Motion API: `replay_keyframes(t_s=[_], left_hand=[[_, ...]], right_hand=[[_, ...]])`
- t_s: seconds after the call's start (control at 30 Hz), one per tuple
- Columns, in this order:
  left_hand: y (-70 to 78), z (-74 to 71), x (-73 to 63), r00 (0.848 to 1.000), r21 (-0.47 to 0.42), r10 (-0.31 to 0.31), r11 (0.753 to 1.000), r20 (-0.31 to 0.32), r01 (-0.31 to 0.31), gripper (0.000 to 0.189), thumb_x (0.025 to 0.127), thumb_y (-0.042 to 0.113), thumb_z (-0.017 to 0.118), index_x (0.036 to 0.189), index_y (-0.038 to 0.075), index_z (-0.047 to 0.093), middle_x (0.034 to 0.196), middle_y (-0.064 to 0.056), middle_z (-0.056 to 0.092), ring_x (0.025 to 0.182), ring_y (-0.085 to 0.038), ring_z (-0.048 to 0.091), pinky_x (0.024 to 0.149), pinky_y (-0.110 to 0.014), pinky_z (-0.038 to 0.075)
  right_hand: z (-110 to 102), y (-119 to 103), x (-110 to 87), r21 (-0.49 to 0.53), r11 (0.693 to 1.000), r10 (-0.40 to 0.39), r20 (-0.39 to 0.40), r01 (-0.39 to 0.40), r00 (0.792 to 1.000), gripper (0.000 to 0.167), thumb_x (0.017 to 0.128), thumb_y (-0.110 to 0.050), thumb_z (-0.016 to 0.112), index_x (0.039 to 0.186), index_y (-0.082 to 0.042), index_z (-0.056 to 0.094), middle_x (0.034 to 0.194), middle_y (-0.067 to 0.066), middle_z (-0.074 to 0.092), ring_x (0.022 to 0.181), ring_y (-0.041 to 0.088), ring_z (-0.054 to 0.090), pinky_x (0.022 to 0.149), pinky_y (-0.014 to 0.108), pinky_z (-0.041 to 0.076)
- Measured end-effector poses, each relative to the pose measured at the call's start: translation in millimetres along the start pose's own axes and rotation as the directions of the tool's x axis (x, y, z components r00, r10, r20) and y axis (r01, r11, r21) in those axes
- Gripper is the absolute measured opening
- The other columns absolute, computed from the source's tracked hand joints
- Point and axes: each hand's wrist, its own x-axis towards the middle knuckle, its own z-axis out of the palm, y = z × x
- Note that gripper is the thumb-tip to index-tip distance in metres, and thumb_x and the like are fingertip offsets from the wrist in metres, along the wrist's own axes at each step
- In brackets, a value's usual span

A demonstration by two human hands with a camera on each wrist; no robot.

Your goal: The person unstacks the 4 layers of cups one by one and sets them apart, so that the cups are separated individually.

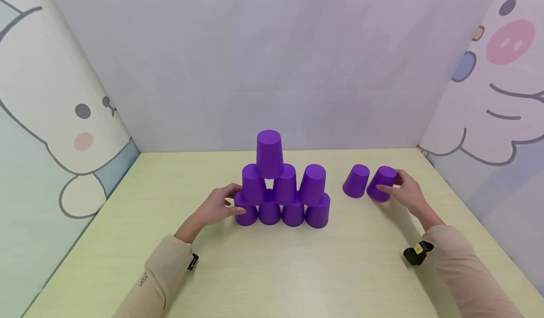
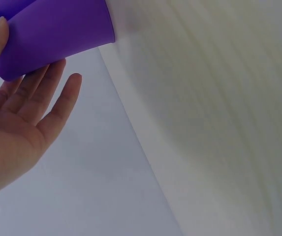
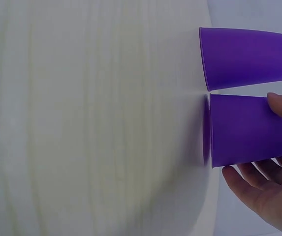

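Purple cups stand upside down in a stepped pyramid: several in the bottom row, three above, and one top cup point(image 1: 269, 153). At the left end, my left hand point(image 1: 217, 207) holds the bottom-row cup point(image 1: 247, 215) between its thumb and fingers. The left wrist view shows the thumb on a purple cup point(image 2: 62, 37) and fingers point(image 2: 57, 105) reaching behind it. Off to the right, my right hand point(image 1: 405, 192) grips another upside-down purple cup point(image 3: 251, 130), its rim just over the tabletop. Beside that one stands a loose purple cup point(image 1: 356, 181).
The pale wooden table point(image 1: 272, 270) meets a plain light backdrop point(image 1: 272, 63) behind the cups. Cartoon-printed panels flank the table on the left point(image 1: 55, 96) and right point(image 1: 501, 86). A small black device point(image 1: 415, 253) is strapped at the right sleeve.
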Motion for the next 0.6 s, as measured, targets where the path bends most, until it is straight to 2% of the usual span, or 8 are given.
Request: replay_keyframes(t_s=[0.3,0.6], left_hand=[[0.8,-0.1,0.2,1.000,0.002,-0.009,1.000,0.005,0.009,0.046,0.079,0.014,0.072,0.118,0.001,0.052,0.105,-0.008,0.062,0.093,-0.022,0.058,0.072,-0.034,0.048],[2.9,-0.7,0.2,1.000,0.000,-0.012,1.000,0.005,0.012,0.045,0.079,0.013,0.072,0.117,0.001,0.052,0.105,-0.008,0.062,0.093,-0.023,0.058,0.072,-0.035,0.048]], right_hand=[[1,2,-3.3,0.009,1.000,0.022,0.017,-0.022,1.000,0.075,0.083,-0.031,0.066,0.133,0.010,0.027,0.125,0.034,0.041,0.115,0.047,0.039,0.092,0.058,0.032],[-6,-7,-10.6,0.029,1.000,0.002,-0.040,-0.001,0.999,0.076,0.085,-0.031,0.065,0.136,0.009,0.024,0.131,0.035,0.036,0.117,0.049,0.038,0.091,0.058,0.034]])
